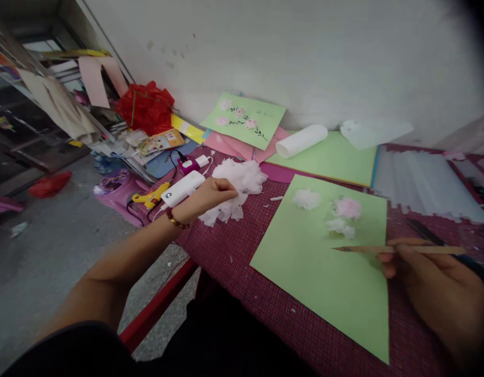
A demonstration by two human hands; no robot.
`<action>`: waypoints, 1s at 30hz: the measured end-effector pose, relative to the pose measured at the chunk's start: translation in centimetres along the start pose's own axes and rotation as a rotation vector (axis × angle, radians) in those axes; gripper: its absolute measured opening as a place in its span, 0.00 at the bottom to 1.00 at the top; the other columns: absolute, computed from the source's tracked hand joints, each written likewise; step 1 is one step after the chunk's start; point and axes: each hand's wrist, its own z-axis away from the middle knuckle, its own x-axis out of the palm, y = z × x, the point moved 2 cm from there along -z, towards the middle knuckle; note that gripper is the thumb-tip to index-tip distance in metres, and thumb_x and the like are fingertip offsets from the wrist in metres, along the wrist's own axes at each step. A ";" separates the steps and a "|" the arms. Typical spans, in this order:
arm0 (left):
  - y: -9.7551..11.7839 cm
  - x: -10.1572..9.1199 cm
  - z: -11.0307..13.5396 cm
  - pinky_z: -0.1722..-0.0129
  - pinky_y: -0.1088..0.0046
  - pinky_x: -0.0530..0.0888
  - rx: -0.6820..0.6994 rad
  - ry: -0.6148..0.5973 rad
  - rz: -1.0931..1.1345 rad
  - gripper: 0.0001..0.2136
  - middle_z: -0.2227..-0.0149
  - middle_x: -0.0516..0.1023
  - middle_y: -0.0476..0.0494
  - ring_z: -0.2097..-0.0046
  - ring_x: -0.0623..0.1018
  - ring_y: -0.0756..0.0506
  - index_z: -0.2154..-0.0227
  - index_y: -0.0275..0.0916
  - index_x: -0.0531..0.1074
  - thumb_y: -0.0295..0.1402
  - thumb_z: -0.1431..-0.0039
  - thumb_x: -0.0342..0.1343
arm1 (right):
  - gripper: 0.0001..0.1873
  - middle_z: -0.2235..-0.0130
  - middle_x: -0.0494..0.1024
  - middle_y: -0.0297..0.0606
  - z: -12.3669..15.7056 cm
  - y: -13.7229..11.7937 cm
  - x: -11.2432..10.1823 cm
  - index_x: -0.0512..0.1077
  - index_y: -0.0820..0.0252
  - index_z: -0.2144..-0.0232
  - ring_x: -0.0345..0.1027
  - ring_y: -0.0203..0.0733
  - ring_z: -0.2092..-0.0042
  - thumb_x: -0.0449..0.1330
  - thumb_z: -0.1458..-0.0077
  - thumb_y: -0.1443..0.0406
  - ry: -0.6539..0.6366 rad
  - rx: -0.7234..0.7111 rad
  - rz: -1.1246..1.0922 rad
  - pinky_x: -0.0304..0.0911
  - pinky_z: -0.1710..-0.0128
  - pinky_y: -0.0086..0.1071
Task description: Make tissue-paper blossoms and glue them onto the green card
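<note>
My left hand (pixel 216 195) is closed in a pinch over a pile of thin white and pale pink petal pieces (pixel 245 175). Its fingertips meet at the pile's edge; whether a piece is between them, I cannot make out. In my right hand (pixel 430 277) is a slim pointed wooden stick (pixel 418 250), held level, its darker tip aimed left. Beneath that tip lies a light green sheet (pixel 316 262). On the sheet's upper part sit a white petal cluster (pixel 307 199), a pink ruffled flower (pixel 347 208) and another white cluster (pixel 340 227).
A yellow glue gun (pixel 151 196) and a white power bank (pixel 183 187) lie left of the pile. Behind are a green card with pink flowers (pixel 245 119) and a white paper roll (pixel 301 141). Translucent strips (pixel 426 183) lie at the right. The table's left edge borders a pink stool (pixel 118 196).
</note>
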 end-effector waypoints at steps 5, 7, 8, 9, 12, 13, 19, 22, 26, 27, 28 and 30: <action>1.2 0.3 -1.1 0.78 0.79 0.60 -0.058 -0.090 0.086 0.06 0.77 0.69 0.52 0.77 0.63 0.56 0.74 0.36 0.71 0.33 0.47 0.53 | 0.10 0.75 0.75 0.44 0.0 -1.2 0.2 0.76 0.52 0.74 0.67 0.41 0.77 0.67 0.58 0.56 -0.034 0.155 -0.082 0.63 0.78 0.37; 1.0 1.1 -1.8 0.78 0.80 0.61 -0.013 -0.123 0.010 0.04 0.77 0.70 0.51 0.76 0.64 0.55 0.74 0.35 0.71 0.31 0.50 0.55 | 0.11 0.75 0.74 0.43 -0.1 -1.6 0.2 0.76 0.54 0.75 0.66 0.40 0.77 0.67 0.59 0.55 -0.014 0.135 -0.086 0.62 0.79 0.35; 1.0 1.5 -2.2 0.77 0.80 0.61 0.013 -0.134 -0.024 0.04 0.77 0.70 0.51 0.76 0.65 0.55 0.75 0.35 0.71 0.31 0.51 0.55 | 0.11 0.75 0.75 0.43 -0.1 -1.7 0.2 0.76 0.55 0.74 0.66 0.39 0.77 0.67 0.58 0.55 -0.018 0.128 -0.093 0.62 0.78 0.34; 1.0 1.9 -2.4 0.77 0.80 0.61 0.036 -0.142 -0.039 0.03 0.77 0.70 0.51 0.75 0.65 0.55 0.75 0.35 0.70 0.30 0.52 0.56 | 0.11 0.75 0.75 0.42 -0.1 -1.7 0.2 0.76 0.55 0.73 0.66 0.39 0.77 0.67 0.57 0.56 -0.023 0.122 -0.104 0.62 0.78 0.34; 1.6 2.9 -2.9 0.76 0.79 0.63 0.070 -0.177 0.072 0.04 0.76 0.68 0.52 0.75 0.66 0.56 0.74 0.35 0.68 0.30 0.53 0.57 | 0.11 0.75 0.75 0.41 -0.1 -1.5 0.2 0.75 0.57 0.71 0.66 0.38 0.77 0.67 0.56 0.58 -0.034 0.129 -0.162 0.61 0.77 0.33; 1.9 3.1 -3.0 0.75 0.79 0.63 0.070 -0.191 0.125 0.05 0.76 0.68 0.52 0.75 0.66 0.56 0.72 0.36 0.68 0.30 0.52 0.57 | 0.11 0.75 0.75 0.40 -0.1 -1.5 0.2 0.75 0.58 0.71 0.65 0.37 0.78 0.67 0.56 0.58 -0.035 0.129 -0.178 0.61 0.77 0.32; 2.3 2.6 -3.8 0.69 0.76 0.68 0.124 -0.178 -0.012 0.09 0.69 0.75 0.47 0.70 0.71 0.53 0.66 0.35 0.72 0.34 0.48 0.54 | 0.12 0.75 0.75 0.40 -0.2 -2.0 -0.2 0.75 0.59 0.71 0.65 0.38 0.77 0.66 0.55 0.58 -0.015 0.088 -0.154 0.60 0.76 0.34; 1.2 2.1 -4.1 0.62 0.72 0.70 0.233 -0.187 -0.354 0.09 0.66 0.77 0.44 0.65 0.73 0.50 0.66 0.36 0.74 0.29 0.47 0.51 | 0.12 0.75 0.75 0.40 -0.1 -2.3 -0.1 0.74 0.59 0.72 0.66 0.38 0.77 0.66 0.57 0.57 -0.001 0.095 -0.146 0.60 0.76 0.34; -0.6 2.5 -4.1 0.48 0.62 0.66 0.390 -0.281 -0.713 0.15 0.53 0.75 0.39 0.50 0.71 0.43 0.59 0.38 0.74 0.23 0.50 0.51 | 0.14 0.76 0.74 0.40 0.1 -2.6 0.0 0.74 0.58 0.72 0.66 0.39 0.77 0.66 0.57 0.55 -0.007 0.105 -0.101 0.60 0.76 0.34; -1.1 2.8 -4.1 0.47 0.60 0.64 0.386 -0.293 -0.752 0.15 0.52 0.74 0.39 0.48 0.70 0.42 0.58 0.38 0.74 0.23 0.49 0.52 | 0.13 0.75 0.74 0.40 0.1 -2.6 0.1 0.74 0.58 0.72 0.66 0.39 0.76 0.66 0.57 0.55 -0.007 0.102 -0.093 0.60 0.76 0.34; -1.4 3.0 -4.1 0.46 0.60 0.64 0.370 -0.294 -0.774 0.15 0.51 0.73 0.39 0.48 0.69 0.41 0.58 0.38 0.73 0.24 0.49 0.53 | 0.13 0.75 0.74 0.41 0.1 -2.6 0.0 0.74 0.58 0.72 0.66 0.39 0.76 0.66 0.57 0.56 -0.006 0.099 -0.094 0.60 0.76 0.34; -1.8 3.3 -4.2 0.47 0.60 0.64 0.340 -0.280 -0.789 0.11 0.52 0.73 0.39 0.48 0.70 0.42 0.61 0.37 0.73 0.26 0.48 0.53 | 0.12 0.75 0.75 0.42 0.1 -2.4 0.0 0.75 0.58 0.73 0.66 0.38 0.76 0.67 0.57 0.57 -0.003 0.104 -0.114 0.61 0.76 0.34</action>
